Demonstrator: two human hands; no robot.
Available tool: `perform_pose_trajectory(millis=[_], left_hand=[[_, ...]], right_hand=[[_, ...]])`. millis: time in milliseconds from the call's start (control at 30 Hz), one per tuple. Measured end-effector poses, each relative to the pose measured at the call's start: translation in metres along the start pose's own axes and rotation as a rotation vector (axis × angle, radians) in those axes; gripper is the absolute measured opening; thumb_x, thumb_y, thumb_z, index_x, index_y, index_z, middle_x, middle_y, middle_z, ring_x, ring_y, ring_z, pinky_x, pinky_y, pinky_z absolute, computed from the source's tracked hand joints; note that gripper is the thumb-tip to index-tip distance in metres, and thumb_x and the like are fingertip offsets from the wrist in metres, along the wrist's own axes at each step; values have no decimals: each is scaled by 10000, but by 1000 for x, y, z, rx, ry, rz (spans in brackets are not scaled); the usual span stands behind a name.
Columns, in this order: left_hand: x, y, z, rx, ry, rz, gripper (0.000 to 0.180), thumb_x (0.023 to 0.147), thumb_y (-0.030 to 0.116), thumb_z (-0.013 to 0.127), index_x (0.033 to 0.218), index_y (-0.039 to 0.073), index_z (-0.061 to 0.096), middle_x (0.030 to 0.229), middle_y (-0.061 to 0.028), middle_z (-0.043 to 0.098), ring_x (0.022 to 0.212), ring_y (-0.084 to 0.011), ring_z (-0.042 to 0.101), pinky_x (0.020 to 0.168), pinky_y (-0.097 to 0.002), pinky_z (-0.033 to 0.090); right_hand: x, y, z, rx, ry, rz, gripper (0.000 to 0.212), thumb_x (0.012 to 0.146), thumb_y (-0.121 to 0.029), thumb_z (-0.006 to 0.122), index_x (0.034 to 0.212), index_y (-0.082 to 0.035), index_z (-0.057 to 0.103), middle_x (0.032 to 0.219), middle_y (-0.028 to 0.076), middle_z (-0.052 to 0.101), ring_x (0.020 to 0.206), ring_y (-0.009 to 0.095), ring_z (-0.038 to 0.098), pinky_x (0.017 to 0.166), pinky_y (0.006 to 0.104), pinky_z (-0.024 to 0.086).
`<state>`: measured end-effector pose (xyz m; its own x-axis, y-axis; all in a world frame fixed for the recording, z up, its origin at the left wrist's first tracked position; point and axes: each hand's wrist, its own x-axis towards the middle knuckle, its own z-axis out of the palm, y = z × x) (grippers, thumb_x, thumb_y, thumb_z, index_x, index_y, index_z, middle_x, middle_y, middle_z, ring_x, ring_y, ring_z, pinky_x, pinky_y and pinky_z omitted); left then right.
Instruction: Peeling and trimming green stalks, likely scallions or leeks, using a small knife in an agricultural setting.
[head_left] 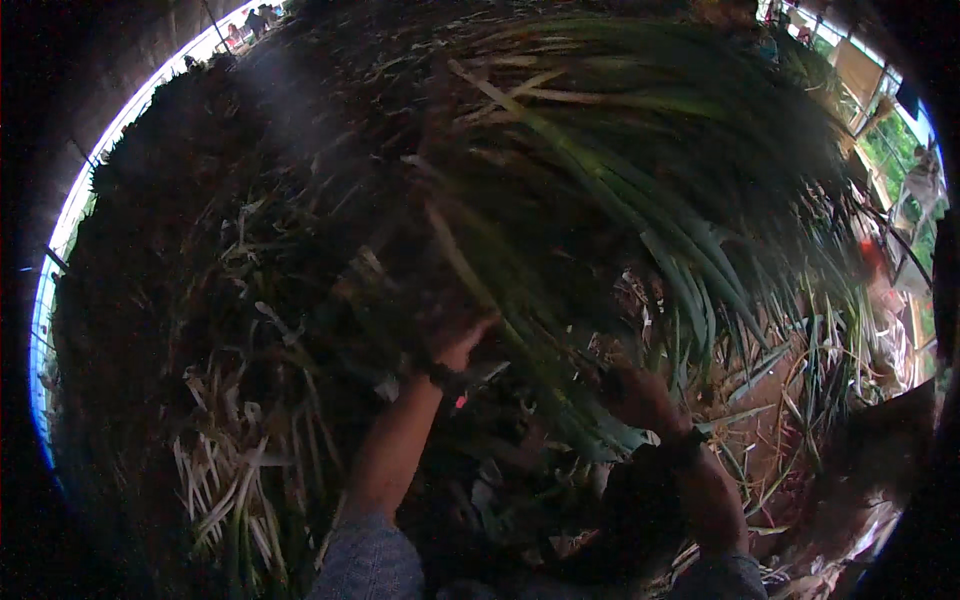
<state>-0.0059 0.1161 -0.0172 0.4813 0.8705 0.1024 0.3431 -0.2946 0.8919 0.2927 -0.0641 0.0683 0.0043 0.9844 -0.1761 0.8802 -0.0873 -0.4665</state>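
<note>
A long, leek-like green stalk runs slantwise between my two hands, pale at its upper end and broad-leaved at its lower end. My left hand, with a dark band at the wrist, is closed at the left side of this stalk; shadow and blur hide most of its fingers. Farther down, my right hand has its fingers curled in against the leafy part. A dark band circles that wrist too. Just beyond both hands, a big heap of similar long green leaves fans out to the right.
Dark piled plants fill the far and left sides. Pale cut stalks and scraps lie at the lower left. Brown ground strewn with loose leaves shows at the right. Poles and bright openings edge the scene.
</note>
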Motion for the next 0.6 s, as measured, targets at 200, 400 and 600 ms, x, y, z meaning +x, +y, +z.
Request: perform_pose_trajectory(millis=[200, 400, 600], left_hand=[[-50, -8, 69, -295, -162, -410, 511, 962, 381, 564, 1389, 110, 491, 1415, -142, 482, 1273, -287, 462, 1017, -437, 404], [-74, 42, 91, -126, -97, -509, 484, 974, 415, 526, 1337, 95, 517, 1366, -129, 468, 1232, -299, 452, 992, -428, 409], [-94, 0, 117, -484, 173, -425, 413, 901, 412, 630, 1048, 28, 671, 908, -67, 684, 855, -225, 628, 768, -376, 493]], right_hand=[[-30, -2, 1, 143, 113, -230, 308, 893, -359, 605, 885, -56, 661, 722, 200, 638, 680, 405, 639, 597, 489, 490], [-55, 28, 4, -140, -113, -164, 305, 874, -347, 601, 988, -71, 662, 818, 197, 668, 751, 415, 652, 651, 509, 511], [-28, 12, 29, -138, -63, -224, 320, 897, -360, 574, 1011, -77, 671, 879, 206, 678, 824, 408, 659, 719, 509, 519]])
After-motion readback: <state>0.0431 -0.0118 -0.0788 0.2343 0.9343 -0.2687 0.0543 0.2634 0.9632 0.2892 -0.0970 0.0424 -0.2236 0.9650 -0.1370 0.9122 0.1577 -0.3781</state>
